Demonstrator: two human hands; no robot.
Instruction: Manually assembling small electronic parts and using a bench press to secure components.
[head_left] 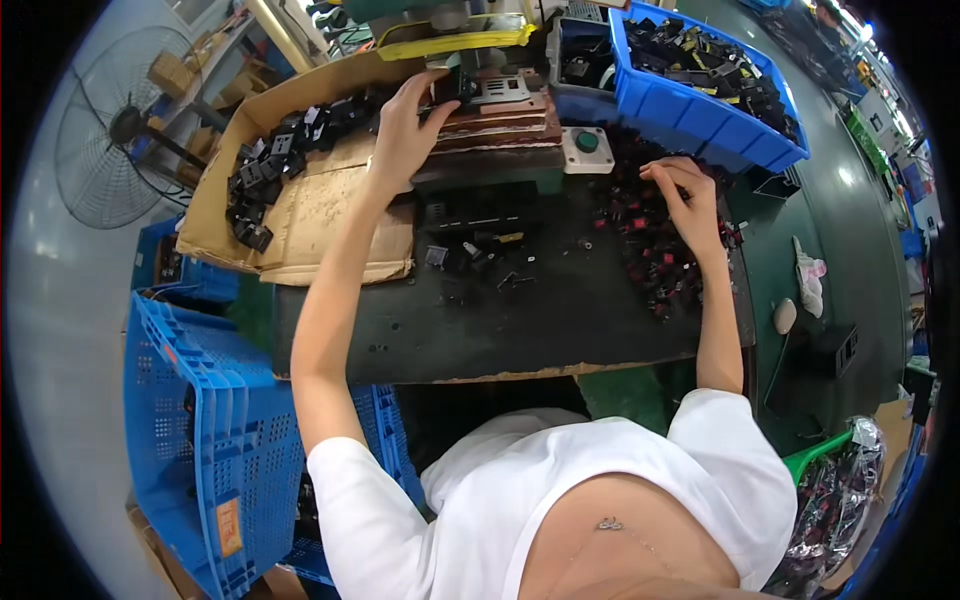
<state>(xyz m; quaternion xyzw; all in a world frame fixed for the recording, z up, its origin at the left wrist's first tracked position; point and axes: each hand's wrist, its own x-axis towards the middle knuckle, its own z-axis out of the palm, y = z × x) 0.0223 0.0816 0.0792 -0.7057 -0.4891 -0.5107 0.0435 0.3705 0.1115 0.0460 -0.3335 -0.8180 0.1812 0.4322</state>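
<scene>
My left hand (403, 128) reaches up to the machine at the back of the bench, thumb and fingers closed around a black plastic housing (456, 88). That part is at the left end of the metal fixture (503, 90), on top of a stacked block (500, 135); whether it is seated there I cannot tell. Over a spread of small black and red parts (665, 265) hovers my right hand (690, 198), fingers curled and thumb pressed toward the index finger. What sits in that pinch, if anything, is too small to make out.
A box with a green button (587, 143) stands right of the fixture. Black housings (285, 145) lie in a cardboard tray (335, 225) on the left. A blue bin (700, 115) of black parts is back right. Blue crates (240, 400) stand lower left; a fan (125, 125) is beyond.
</scene>
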